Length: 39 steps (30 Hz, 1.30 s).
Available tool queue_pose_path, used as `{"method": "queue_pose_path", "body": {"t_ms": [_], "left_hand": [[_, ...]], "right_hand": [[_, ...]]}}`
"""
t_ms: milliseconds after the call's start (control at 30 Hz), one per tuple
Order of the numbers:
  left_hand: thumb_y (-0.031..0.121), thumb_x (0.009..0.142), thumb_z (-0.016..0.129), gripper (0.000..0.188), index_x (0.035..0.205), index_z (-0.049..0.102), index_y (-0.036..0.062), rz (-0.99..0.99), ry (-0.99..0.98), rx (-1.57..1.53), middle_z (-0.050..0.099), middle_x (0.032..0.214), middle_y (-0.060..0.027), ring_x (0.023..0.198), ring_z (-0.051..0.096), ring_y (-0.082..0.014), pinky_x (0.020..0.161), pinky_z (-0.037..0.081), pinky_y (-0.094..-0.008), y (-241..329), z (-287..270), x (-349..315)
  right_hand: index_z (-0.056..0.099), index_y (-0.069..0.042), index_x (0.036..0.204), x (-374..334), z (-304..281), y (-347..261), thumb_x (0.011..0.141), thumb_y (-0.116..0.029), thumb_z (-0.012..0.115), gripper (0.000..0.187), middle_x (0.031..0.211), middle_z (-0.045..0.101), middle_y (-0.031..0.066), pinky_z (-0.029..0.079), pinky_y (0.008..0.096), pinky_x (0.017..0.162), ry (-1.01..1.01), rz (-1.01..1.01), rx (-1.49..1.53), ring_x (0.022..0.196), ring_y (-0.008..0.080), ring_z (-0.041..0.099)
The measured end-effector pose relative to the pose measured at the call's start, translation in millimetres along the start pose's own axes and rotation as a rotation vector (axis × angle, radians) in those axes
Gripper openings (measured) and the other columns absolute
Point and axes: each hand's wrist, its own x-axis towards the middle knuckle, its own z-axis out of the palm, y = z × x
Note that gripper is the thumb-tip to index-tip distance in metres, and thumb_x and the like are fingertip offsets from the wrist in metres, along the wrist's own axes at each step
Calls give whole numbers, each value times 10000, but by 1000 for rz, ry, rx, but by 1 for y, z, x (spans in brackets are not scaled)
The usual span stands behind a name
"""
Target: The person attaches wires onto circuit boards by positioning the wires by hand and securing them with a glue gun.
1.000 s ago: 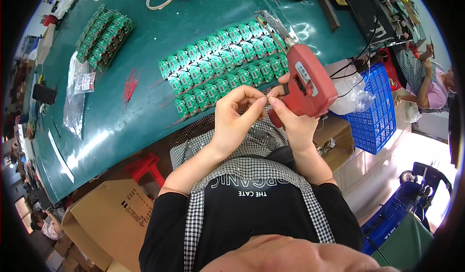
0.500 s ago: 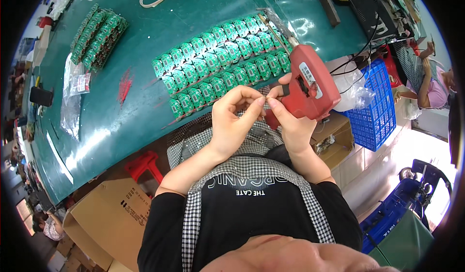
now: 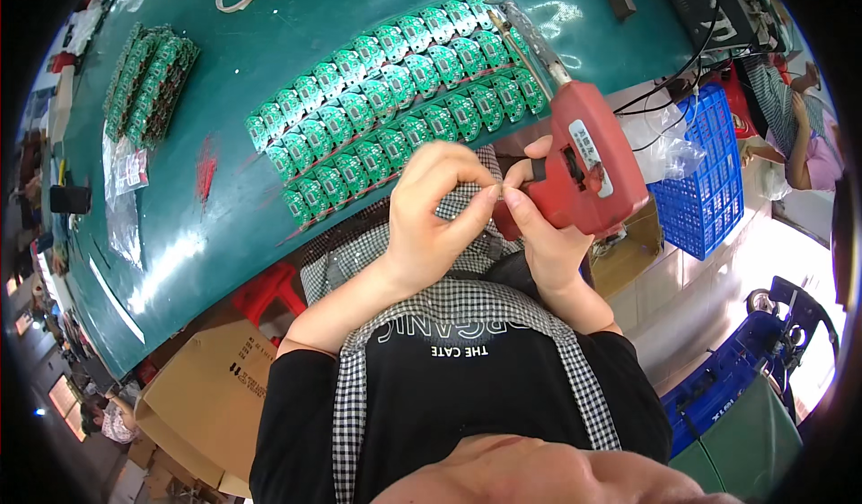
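Observation:
My right hand (image 3: 552,248) is wrapped round the handle of a red soldering gun (image 3: 620,176), whose long metal tip reaches up over the right end of the circuit boards. Meeting my right fingertips in front of the handle, my left hand (image 3: 422,221) is closed in a pinch. Whatever lies between the fingertips is too small to make out. Green circuit boards (image 3: 377,154) lie in three slanting rows on the table, just beyond my hands. To the left stands a stack of similar boards (image 3: 162,87).
The green table (image 3: 296,42) carries scattered red wire bits (image 3: 206,172), a clear plastic bag (image 3: 124,203) and a phone (image 3: 70,200). A blue crate (image 3: 705,190) stands at the right, an open cardboard box (image 3: 206,396) at lower left. A person (image 3: 813,140) sits far right.
The view has shifted slightly, so the boards appear farther left and lower. My fingertips stay together, and the soldering gun remains in my right hand.

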Motion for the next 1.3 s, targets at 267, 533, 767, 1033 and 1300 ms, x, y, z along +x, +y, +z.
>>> {"method": "queue_pose_path", "body": {"t_ms": [267, 533, 767, 1033, 1300], "left_hand": [[94, 699, 677, 99, 739, 588, 75, 89, 91, 600, 497, 1122, -106, 1188, 378, -337, 1007, 238, -532, -23, 7, 31], [76, 685, 675, 104, 750, 594, 83, 72, 125, 746, 510, 1151, -106, 1204, 367, -354, 1001, 245, -480, -28, 17, 34], [67, 677, 673, 110, 742, 586, 80, 78, 122, 808, 504, 1153, -104, 1204, 366, -348, 993, 257, -465, -28, 18, 33], [74, 680, 668, 124, 746, 564, 92, 93, 109, 820, 504, 1145, -89, 1181, 419, -308, 993, 237, -525, -31, 18, 34], [81, 682, 662, 121, 742, 559, 93, 88, 94, 843, 502, 1149, -83, 1177, 426, -299, 993, 233, -539, -31, 19, 34]], "right_hand": [[404, 26, 1192, -20, -55, 4, 808, -130, 603, 460, 1054, 513, 126, 484, 311, 654, 39, 23, -211, 736, 188, 575], [412, 32, 1197, -56, -103, -4, 787, -206, 657, 535, 1048, 544, 157, 443, 281, 566, -50, 215, -154, 612, 163, 529], [419, 37, 1197, -68, -106, 0, 777, -284, 703, 600, 1037, 558, 159, 435, 279, 529, 1, 285, -94, 567, 169, 534], [413, 76, 1182, -66, -113, 5, 758, -329, 725, 664, 805, 605, 87, 420, 235, 535, -95, 204, -227, 555, 130, 553], [479, 75, 1128, -62, -111, 2, 755, -329, 723, 602, 689, 582, 52, 415, 231, 535, -111, 224, -270, 552, 116, 542]]}}
